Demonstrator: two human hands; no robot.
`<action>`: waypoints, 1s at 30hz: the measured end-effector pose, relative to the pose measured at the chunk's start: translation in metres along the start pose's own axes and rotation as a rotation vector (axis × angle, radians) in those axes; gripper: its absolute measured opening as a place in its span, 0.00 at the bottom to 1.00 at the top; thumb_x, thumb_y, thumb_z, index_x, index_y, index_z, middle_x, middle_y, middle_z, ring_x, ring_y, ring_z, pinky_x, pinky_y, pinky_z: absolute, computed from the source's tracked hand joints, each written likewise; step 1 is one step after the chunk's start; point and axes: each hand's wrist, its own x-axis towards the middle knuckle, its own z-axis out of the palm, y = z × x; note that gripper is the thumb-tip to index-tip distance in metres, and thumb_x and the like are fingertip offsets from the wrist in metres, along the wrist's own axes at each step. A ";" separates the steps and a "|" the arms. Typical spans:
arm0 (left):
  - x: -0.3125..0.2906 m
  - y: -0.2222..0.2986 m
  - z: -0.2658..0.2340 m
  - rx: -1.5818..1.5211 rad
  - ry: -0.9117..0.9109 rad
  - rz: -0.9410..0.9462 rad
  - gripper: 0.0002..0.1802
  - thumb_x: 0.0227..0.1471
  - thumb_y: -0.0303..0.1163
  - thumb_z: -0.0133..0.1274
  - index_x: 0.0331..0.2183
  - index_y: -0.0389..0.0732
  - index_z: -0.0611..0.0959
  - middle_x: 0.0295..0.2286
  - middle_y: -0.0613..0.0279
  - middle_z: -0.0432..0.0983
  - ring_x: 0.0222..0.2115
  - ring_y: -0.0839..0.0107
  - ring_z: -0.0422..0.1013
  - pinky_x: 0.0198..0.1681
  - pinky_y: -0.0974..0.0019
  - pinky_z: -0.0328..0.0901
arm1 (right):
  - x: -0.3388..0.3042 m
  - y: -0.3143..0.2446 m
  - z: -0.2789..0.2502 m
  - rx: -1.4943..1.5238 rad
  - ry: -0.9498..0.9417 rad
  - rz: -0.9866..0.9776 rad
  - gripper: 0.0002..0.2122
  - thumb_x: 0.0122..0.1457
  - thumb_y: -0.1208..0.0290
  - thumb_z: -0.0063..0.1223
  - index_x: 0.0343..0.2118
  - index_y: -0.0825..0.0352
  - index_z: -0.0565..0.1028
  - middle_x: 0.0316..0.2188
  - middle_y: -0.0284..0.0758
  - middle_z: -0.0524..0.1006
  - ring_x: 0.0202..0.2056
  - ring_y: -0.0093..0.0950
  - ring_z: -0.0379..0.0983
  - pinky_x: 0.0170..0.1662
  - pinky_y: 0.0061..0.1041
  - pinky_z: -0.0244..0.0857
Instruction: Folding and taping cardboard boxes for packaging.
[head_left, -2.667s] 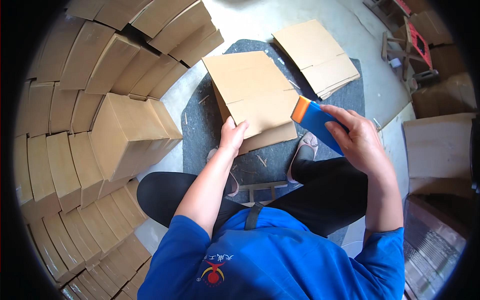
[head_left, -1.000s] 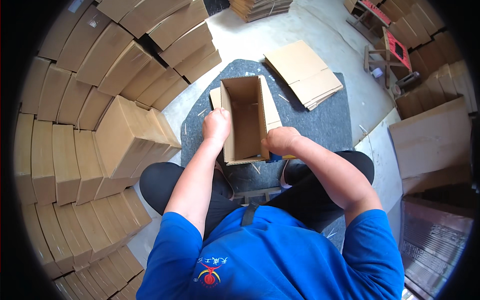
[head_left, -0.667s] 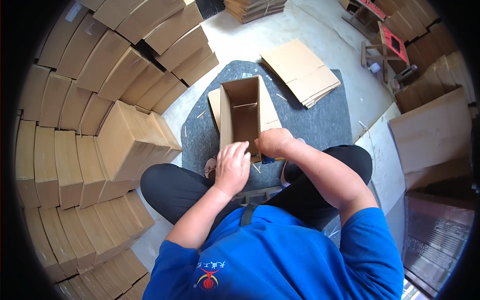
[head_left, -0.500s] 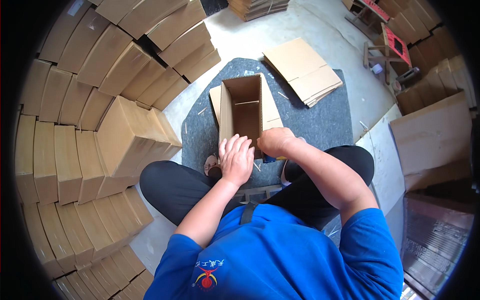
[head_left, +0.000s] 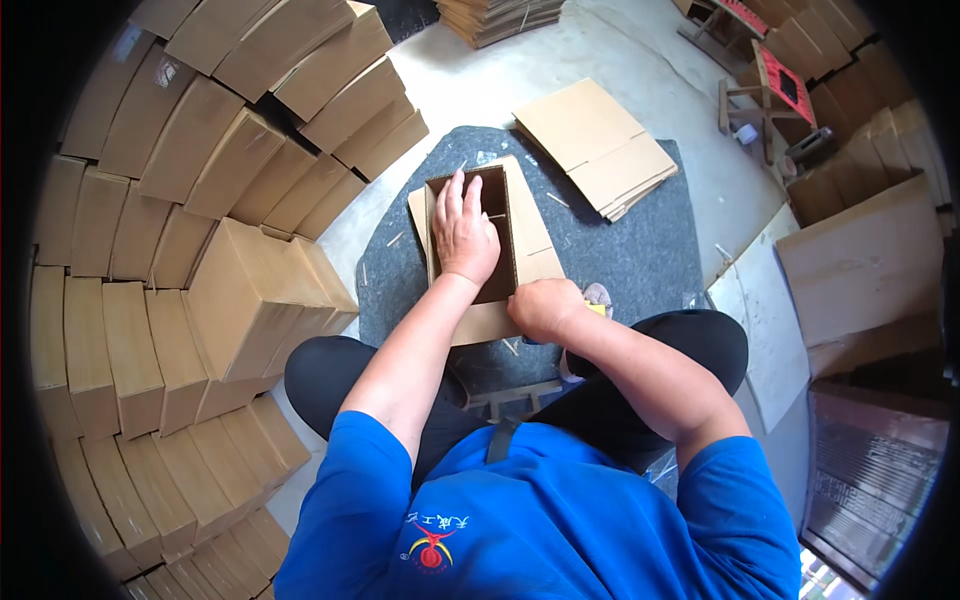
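Note:
An open, narrow cardboard box (head_left: pixel 508 232) stands between my knees, its near flap (head_left: pixel 480 326) folded outward toward me. Over the opening lies my left hand (head_left: pixel 465 238), fingers stretched toward the far end. It appears to rest on the box's left rim, though the exact contact is hard to see. My right hand (head_left: pixel 546 308) is closed in a fist at the near right corner. Some blue and yellow shows beside that fist, but what it grips is mostly hidden. Flattened cardboard (head_left: pixel 537 258) lies beneath the box.
A pile of flattened cartons (head_left: pixel 600 150) lies on the dark grey mat (head_left: pixel 650 260) at the far right. Stacked boxes (head_left: pixel 240 290) rise along my left. To the right are a large cardboard sheet (head_left: pixel 850 260) and a folding stool (head_left: pixel 780 85) with a red seat.
My left hand has moved from the box's near edge forward over its opening. The near flap now shows folded outward. My right hand stays closed near the same corner, slightly lower in view.

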 end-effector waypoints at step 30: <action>-0.027 -0.002 -0.070 0.214 -0.174 -0.137 0.41 0.50 0.30 0.54 0.64 0.41 0.59 0.64 0.46 0.53 0.62 0.48 0.55 0.61 0.51 0.56 | 0.006 0.004 0.011 -0.099 0.162 0.010 0.10 0.58 0.67 0.50 0.32 0.61 0.84 0.33 0.38 0.84 0.36 0.35 0.82 0.39 0.33 0.75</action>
